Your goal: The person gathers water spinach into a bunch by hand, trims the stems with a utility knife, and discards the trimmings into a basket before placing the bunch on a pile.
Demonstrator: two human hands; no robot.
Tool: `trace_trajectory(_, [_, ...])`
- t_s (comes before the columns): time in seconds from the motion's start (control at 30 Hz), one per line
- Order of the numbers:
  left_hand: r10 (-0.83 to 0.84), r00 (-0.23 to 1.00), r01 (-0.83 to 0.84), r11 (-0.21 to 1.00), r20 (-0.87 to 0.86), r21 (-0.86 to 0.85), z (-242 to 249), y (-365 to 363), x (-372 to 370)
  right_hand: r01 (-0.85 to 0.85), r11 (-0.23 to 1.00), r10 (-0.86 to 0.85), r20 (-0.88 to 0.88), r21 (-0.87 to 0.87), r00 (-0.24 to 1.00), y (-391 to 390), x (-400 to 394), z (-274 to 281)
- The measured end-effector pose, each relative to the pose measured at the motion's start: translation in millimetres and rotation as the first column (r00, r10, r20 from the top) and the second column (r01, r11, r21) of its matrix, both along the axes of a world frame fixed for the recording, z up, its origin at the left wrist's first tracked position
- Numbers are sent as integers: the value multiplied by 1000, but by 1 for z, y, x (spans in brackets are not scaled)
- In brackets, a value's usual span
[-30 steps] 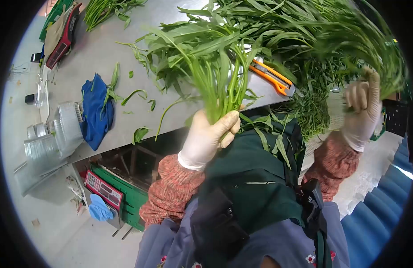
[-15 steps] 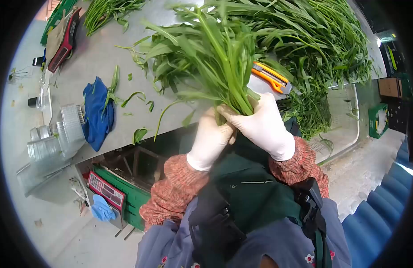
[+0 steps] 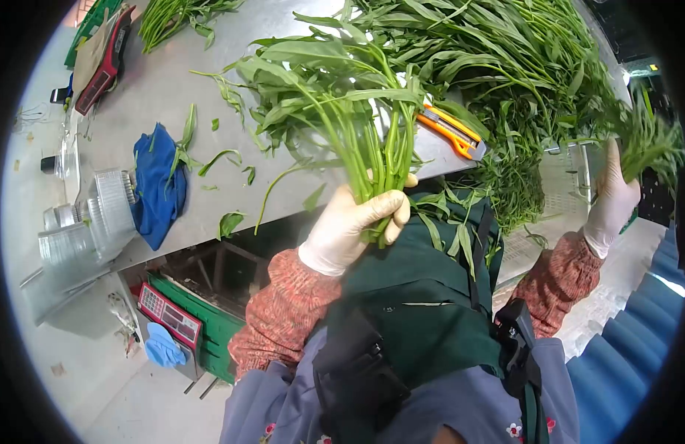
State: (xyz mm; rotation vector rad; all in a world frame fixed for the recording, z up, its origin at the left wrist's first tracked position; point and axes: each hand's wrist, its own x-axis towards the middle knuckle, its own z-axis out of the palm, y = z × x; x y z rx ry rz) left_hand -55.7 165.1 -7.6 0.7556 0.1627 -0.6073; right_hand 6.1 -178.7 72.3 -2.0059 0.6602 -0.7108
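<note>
A: What changed?
B: The right hand (image 3: 613,200) has let go of the bunch of greens (image 3: 342,111) and swung out to grip a few stems (image 3: 646,140) from the side; the left hand (image 3: 350,222) stays clamped on the bunch over the bench (image 3: 157,81) edge.
A: And the bench?
B: Steel, with an orange knife (image 3: 452,130), blue cloth (image 3: 159,185), loose leaves; concrete floor below

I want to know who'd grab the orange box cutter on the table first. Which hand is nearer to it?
Left. The left hand grips a bunch of greens just below and left of the box cutter. The right hand is farther off, past the table edge, holding other greens.
</note>
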Motion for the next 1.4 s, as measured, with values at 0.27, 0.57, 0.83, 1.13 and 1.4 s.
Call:
trace_trajectory(0.27, [2,999,3,990,-33,138,11,-13,-1,-442,807,500,-53,392,865,121,-30,-22])
trace_trajectory(0.57, [124,991,-131,976,50,176,19,-8,-8,-467,608,552,81,641,830,144,-20,-25])
trace_trajectory(0.83, [50,997,-72,925,66,373,28,-18,-13,-731,564,752,128,384,647,159,-5,-24])
trace_trajectory(1.13, [174,959,-164,985,225,-60,10,11,-8,-148,975,143,42,165,989,51,9,7])
trace_trajectory(1.4, [157,980,-155,988,124,-21,26,1,-8,-558,673,496,263,486,827,130,-22,3])
